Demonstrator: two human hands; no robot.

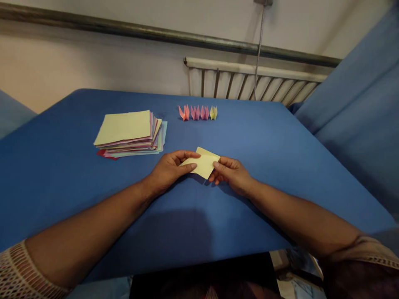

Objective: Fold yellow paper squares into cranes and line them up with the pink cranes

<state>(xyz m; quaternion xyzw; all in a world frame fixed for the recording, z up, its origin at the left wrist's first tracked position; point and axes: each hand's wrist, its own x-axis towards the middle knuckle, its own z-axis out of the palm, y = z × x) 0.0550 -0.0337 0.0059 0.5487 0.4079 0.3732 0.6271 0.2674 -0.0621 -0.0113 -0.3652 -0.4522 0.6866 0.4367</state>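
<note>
A pale yellow folded paper (204,164) is held just above the blue table, its layers fanned apart at the top edge. My left hand (170,169) pinches its left side between thumb and fingers. On the right side my right hand (232,173) grips the paper, thumb on top and fingers curled beneath. Left of my hands lies a thick stack of coloured paper sheets (124,128), pale yellow on top. Beyond the hands stands a row of small folded paper figures: an orange one (184,113), two pinkish-purple ones (195,113) and a yellow one (213,113).
The blue-covered table (264,137) reaches back to a wall with a white radiator (243,72) and a long pipe (149,34). A cable (259,50) hangs in front of the radiator. Blue fabric (358,108) drapes at the right.
</note>
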